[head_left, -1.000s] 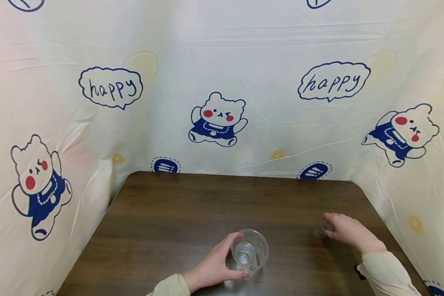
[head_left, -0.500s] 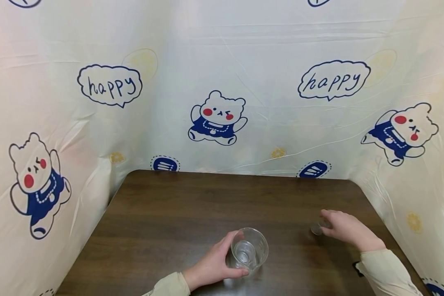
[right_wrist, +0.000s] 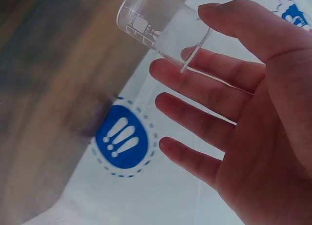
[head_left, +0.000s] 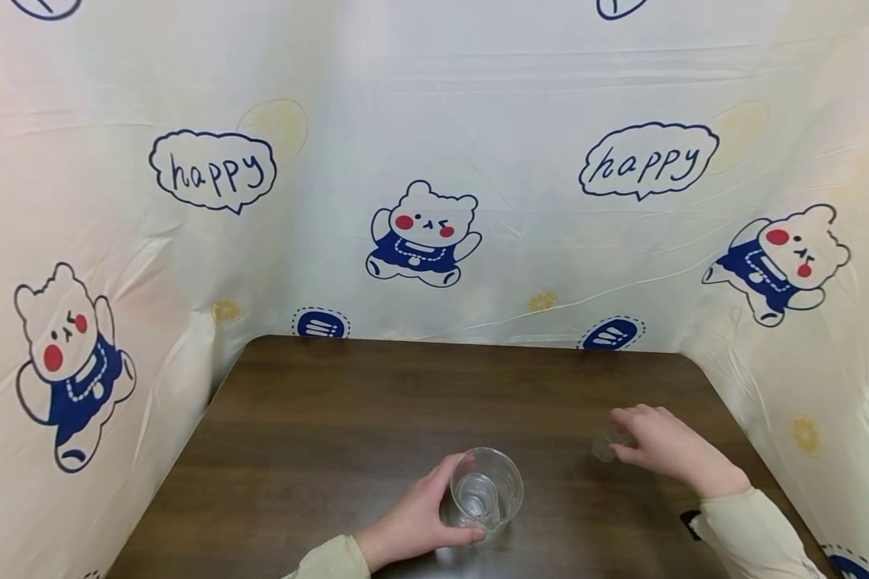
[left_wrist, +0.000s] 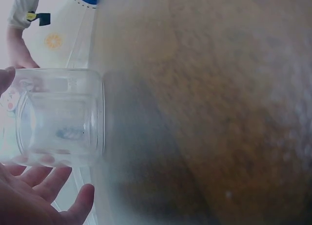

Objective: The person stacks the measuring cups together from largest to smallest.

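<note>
My left hand (head_left: 423, 515) grips a large clear glass beaker (head_left: 508, 474) from its left side, thumb and fingers around the wall. Inside that beaker sits a smaller clear glass vessel (head_left: 475, 497), also visible in the left wrist view through the outer wall. To the right, my right hand (head_left: 669, 450) pinches a small beaker (right_wrist: 153, 30) near its rim between thumb and fingers. White graduation marks show on its side, and its base points away from the palm. In the head view this small beaker (head_left: 605, 447) is faint and partly covered by the fingers.
A dark brown wooden table (head_left: 348, 402) lies under both hands. Pale curtain (head_left: 521, 104) with printed bears and "happy" bubbles surrounds its back and sides. A black strap piece (head_left: 690, 524) shows at the right wrist.
My right hand has shifted left with the small beaker, nearer the large one. The left hand and large beaker stay in place.
</note>
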`<move>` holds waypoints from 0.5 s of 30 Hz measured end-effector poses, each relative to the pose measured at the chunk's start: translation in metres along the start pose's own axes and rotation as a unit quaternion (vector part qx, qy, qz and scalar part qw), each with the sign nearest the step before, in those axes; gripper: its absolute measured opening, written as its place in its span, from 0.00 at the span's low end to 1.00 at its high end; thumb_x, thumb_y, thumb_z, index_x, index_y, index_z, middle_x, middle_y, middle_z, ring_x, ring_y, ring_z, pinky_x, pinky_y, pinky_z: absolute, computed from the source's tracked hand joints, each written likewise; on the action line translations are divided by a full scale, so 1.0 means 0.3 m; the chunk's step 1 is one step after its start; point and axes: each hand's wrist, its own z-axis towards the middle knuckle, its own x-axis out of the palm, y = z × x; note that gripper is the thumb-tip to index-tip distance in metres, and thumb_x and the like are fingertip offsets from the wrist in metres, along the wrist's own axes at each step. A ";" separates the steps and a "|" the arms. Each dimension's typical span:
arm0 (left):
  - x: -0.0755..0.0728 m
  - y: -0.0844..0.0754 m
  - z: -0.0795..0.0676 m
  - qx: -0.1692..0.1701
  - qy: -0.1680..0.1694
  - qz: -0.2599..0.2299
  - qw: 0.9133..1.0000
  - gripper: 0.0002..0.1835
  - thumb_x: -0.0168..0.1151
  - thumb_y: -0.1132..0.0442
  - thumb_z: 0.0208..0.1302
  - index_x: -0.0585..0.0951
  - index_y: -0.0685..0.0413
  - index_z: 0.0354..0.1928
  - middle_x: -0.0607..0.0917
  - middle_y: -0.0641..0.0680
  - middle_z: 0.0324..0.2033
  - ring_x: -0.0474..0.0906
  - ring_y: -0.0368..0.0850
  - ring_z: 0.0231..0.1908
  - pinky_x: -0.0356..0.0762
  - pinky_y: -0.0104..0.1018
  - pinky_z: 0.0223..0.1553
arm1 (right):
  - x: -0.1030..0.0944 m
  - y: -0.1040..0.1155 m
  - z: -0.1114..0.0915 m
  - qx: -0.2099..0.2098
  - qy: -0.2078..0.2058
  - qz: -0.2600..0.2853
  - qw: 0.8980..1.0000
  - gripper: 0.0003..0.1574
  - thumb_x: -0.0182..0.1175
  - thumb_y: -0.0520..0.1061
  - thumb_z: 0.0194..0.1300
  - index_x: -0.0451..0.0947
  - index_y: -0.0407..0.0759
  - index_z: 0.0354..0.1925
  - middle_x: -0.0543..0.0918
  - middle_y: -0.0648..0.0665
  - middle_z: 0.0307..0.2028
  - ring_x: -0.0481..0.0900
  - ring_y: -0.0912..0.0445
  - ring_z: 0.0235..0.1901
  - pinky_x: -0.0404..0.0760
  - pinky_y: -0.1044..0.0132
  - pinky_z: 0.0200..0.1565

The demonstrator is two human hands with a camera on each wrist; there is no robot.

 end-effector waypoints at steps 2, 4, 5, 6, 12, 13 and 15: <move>0.000 0.000 -0.002 0.003 -0.002 -0.001 1.000 0.46 0.67 0.36 0.47 0.59 0.40 0.66 0.72 0.45 0.60 0.72 0.44 0.56 0.69 0.39 0.56 | -0.009 0.014 0.007 -0.009 -0.006 -0.011 1.000 0.14 0.69 0.49 0.49 0.75 0.50 0.32 0.77 0.58 0.24 0.73 0.59 0.26 0.74 0.59 0.29; 0.000 0.000 -0.002 0.005 -0.003 -0.004 1.000 0.46 0.68 0.36 0.47 0.59 0.41 0.66 0.72 0.45 0.60 0.72 0.46 0.57 0.69 0.39 0.56 | -0.019 0.029 0.013 -0.011 -0.007 -0.017 1.000 0.14 0.69 0.49 0.49 0.75 0.50 0.33 0.78 0.56 0.25 0.74 0.58 0.28 0.74 0.58 0.30; 0.001 0.001 -0.002 0.005 -0.003 -0.005 1.000 0.46 0.68 0.36 0.47 0.59 0.41 0.66 0.72 0.45 0.60 0.72 0.46 0.57 0.69 0.39 0.56 | -0.025 0.036 0.016 -0.012 -0.007 -0.018 1.000 0.14 0.69 0.50 0.49 0.76 0.49 0.33 0.78 0.56 0.26 0.74 0.57 0.28 0.74 0.57 0.31; 0.002 0.001 -0.002 0.005 -0.003 -0.006 1.000 0.46 0.68 0.36 0.46 0.59 0.41 0.66 0.72 0.45 0.60 0.72 0.46 0.57 0.69 0.39 0.57 | -0.031 0.043 0.019 -0.013 -0.006 -0.019 1.000 0.15 0.69 0.50 0.49 0.76 0.49 0.34 0.79 0.56 0.26 0.75 0.57 0.29 0.74 0.56 0.32; 0.007 0.008 -0.001 -0.003 -0.001 -0.009 1.000 0.47 0.68 0.35 0.45 0.59 0.39 0.66 0.71 0.43 0.60 0.71 0.45 0.58 0.68 0.39 0.57 | -0.069 0.080 0.033 -0.014 -0.009 -0.021 1.000 0.15 0.69 0.50 0.50 0.77 0.48 0.36 0.81 0.53 0.29 0.77 0.54 0.33 0.75 0.53 0.36; 0.007 0.009 -0.001 -0.004 0.000 -0.009 1.000 0.47 0.68 0.35 0.45 0.59 0.38 0.66 0.71 0.43 0.60 0.71 0.45 0.58 0.68 0.38 0.57 | -0.074 0.085 0.034 -0.014 -0.008 -0.023 1.000 0.15 0.69 0.50 0.50 0.78 0.48 0.36 0.81 0.53 0.29 0.77 0.54 0.33 0.75 0.53 0.36; 0.007 0.009 0.000 -0.004 0.000 -0.010 1.000 0.47 0.68 0.35 0.45 0.59 0.38 0.66 0.71 0.43 0.60 0.71 0.45 0.58 0.68 0.38 0.57 | -0.081 0.093 0.037 -0.014 -0.007 -0.024 1.000 0.15 0.69 0.50 0.50 0.78 0.48 0.37 0.81 0.54 0.30 0.78 0.54 0.34 0.75 0.52 0.36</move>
